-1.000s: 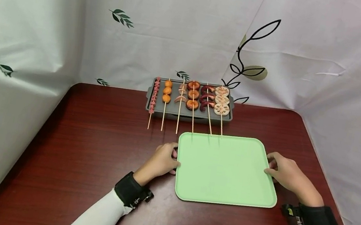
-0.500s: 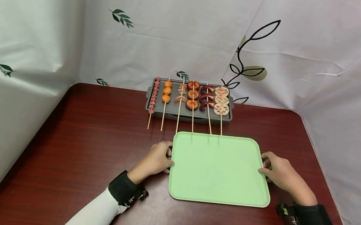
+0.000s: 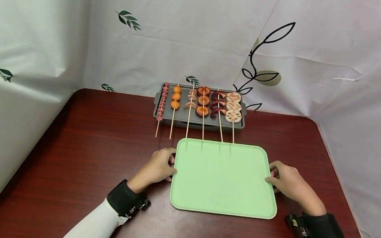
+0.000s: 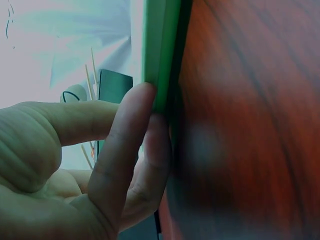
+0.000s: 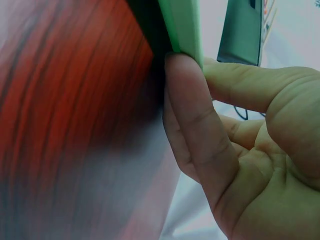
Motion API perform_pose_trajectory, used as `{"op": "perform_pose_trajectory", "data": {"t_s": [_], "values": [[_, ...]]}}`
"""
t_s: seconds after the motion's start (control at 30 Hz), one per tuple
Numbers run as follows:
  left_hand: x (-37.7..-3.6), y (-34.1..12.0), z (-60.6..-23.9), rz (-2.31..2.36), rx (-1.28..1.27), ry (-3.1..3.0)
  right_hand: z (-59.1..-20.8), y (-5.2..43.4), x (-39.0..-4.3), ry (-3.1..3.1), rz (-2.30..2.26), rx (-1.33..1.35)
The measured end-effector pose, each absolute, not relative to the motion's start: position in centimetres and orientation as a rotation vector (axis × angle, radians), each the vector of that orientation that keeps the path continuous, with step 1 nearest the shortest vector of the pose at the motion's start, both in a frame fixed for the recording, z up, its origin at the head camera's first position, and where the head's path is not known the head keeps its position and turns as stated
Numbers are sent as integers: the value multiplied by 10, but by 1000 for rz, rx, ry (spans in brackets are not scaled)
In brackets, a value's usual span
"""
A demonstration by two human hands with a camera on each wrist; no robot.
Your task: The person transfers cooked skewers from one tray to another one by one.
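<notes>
Your dark red wooden table (image 3: 96,162) fills the lower half of the head view, and the light green tray (image 3: 224,178) lies flat on it at lower centre. Just beyond the tray's far edge, at frame centre, sits the grey grill pan (image 3: 199,117) carrying six skewers (image 3: 203,112), whose stick ends reach toward the tray. Your left hand (image 3: 157,168) pinches the tray's left rim, thumb on top and fingers tucked beneath; your right hand (image 3: 285,181) grips the right rim the same way.
</notes>
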State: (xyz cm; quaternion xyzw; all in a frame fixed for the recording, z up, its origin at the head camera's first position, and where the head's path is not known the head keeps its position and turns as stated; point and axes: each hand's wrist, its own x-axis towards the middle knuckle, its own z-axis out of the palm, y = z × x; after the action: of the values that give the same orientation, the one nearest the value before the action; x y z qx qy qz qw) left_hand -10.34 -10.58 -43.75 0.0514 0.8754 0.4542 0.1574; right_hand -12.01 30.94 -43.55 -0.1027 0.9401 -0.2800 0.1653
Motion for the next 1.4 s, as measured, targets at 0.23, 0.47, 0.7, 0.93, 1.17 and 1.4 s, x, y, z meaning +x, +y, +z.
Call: {"op": "perform_pose_trajectory", "data": {"t_s": [0.23,0.47,0.7,0.93,1.17,1.4], "values": [[-105,-115,-436,1276,128,2522,-437,297,-121,2675,-814,-275],[-106,-126,-435,1267,111,2509,-438,288,-122,2684,-849,-305],[-108,-138,-435,1282,82,2512,-439,278,-126,2640,-894,-299],[-109,-148,-433,1290,33,2497,-438,269,-129,2611,-922,-307],[-111,-158,-434,1257,17,2502,-439,260,-132,2591,-924,-315],[-113,-167,-432,1246,14,2509,-438,252,-135,2591,-925,-327]]}}
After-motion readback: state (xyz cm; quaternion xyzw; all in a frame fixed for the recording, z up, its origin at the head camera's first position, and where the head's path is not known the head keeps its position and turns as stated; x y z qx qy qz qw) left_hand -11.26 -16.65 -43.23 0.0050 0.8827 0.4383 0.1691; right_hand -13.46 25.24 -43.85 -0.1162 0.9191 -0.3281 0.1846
